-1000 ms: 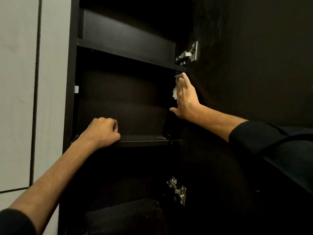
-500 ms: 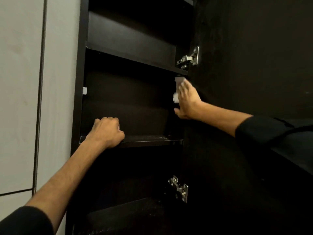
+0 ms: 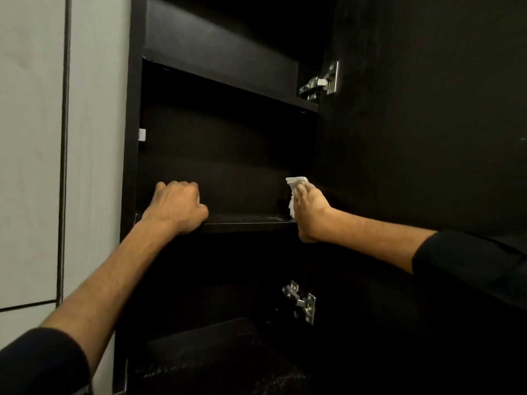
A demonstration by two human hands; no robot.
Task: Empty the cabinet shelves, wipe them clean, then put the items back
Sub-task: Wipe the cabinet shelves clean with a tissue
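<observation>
A dark cabinet stands open with bare shelves. My left hand (image 3: 177, 206) grips the front edge of the middle shelf (image 3: 248, 220), fingers curled over it. My right hand (image 3: 309, 212) presses a white cloth (image 3: 295, 185) flat against the cabinet's right inner wall, just above the right end of that shelf. Most of the cloth is hidden under my palm. The upper shelf (image 3: 228, 84) and a lower shelf (image 3: 205, 354) hold nothing that I can see.
The open cabinet door (image 3: 427, 124) fills the right side, with metal hinges at the top (image 3: 322, 82) and bottom (image 3: 302, 302). A pale wall panel (image 3: 31, 138) lies to the left of the cabinet.
My right hand has slid the cloth down the right inner wall, from just under the upper shelf to the level of the middle shelf. My left hand keeps its grip.
</observation>
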